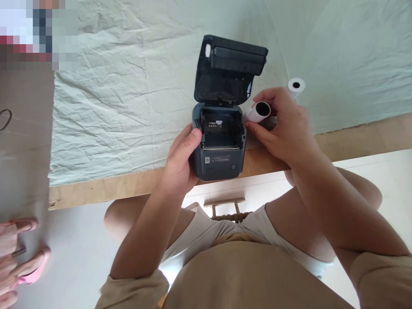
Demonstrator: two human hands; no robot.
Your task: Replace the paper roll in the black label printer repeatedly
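A dark label printer (220, 161) stands at the table's near edge with its lid (230, 71) raised and its paper bay uncovered. My left hand (183, 159) grips the printer's left side, thumb on the rim of the bay. Just right of the printer, my right hand (286, 122) pinches a white paper roll (255, 113) between thumb and fingers. The roll's dark hollow core faces up towards me. Behind my right hand, a second white roll (300, 82) with a smaller dark core rests on the cloth.
A pale green wrinkled cloth (128, 86) covers the table, leaving a wooden front edge (106, 189) bare. My legs are below the edge, with a wooden stool or rung (225, 201) between them. At the far left, another person's feet in pink sandals (35, 268) show on the floor.
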